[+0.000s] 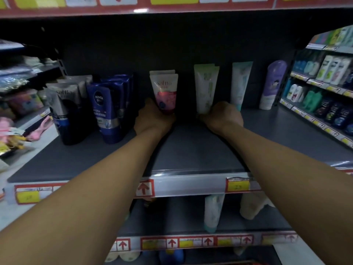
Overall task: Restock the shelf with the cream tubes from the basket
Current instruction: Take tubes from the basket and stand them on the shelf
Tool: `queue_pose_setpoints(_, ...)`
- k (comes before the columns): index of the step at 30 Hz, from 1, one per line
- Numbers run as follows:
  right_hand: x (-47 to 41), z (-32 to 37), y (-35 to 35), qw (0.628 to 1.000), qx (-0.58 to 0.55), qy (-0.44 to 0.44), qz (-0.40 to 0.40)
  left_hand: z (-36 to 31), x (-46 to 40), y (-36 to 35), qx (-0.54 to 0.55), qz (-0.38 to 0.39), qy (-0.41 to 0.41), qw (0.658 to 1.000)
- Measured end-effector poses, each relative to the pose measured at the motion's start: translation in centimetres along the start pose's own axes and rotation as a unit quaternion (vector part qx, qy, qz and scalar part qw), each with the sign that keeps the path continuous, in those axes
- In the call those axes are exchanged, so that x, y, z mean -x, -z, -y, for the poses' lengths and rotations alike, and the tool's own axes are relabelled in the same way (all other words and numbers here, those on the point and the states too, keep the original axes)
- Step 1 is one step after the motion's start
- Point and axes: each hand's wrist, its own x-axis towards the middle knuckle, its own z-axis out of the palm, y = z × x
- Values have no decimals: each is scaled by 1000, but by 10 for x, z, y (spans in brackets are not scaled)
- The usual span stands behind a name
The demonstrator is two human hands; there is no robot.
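Shop aisle, pretty dim, looking down into a dark grey shelf [191, 150] running across the middle of the frame, with a dark back panel behind. Red price rail [191, 185] along the front edge, with yellow tags and a red arrow sticker. Another red rail across the very top of the frame, and a lower shelf [172, 217] at the bottom with a few pale tubes lying or leaning on it.

Left hand [152, 118], centre of the frame, curled round the base of a pink tube [165, 92], standing upright near the back; looks like a second one right behind it. Right hand [223, 116], just right of centre, wrapped round the bottom of a pale green tube [206, 88], also upright. So both grips closed on a tube. A gap of bare shelf between the two.

Further right: teal-white tube [240, 83] just beside the green one, then a purple bottle [274, 83] by the shelf post. Left of centre: a row of blue Nivea tubes [107, 109] and grey tubes [63, 104], standing close together.

Far right edge of the frame: a side rack [324, 83] packed with bottles in green, white and dark colours. Far left edge: blurry packets, plus something pink.
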Motion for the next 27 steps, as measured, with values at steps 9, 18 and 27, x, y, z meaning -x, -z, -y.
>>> queue_pose_setpoints(9, 2, 0, 0, 1000, -10, 17, -6, 1, -6, -5, -4, -6, 9, 1000)
queue_pose_setpoints(18, 2, 1, 0, 1000, 0, 26, -6, 3, -8, -6, -4, -19, 4, 1000)
queue_pose_setpoints(27, 2, 1, -1, 1000, 8, 25, -16, 2, -7, -6, 2, -18, 4, 1000)
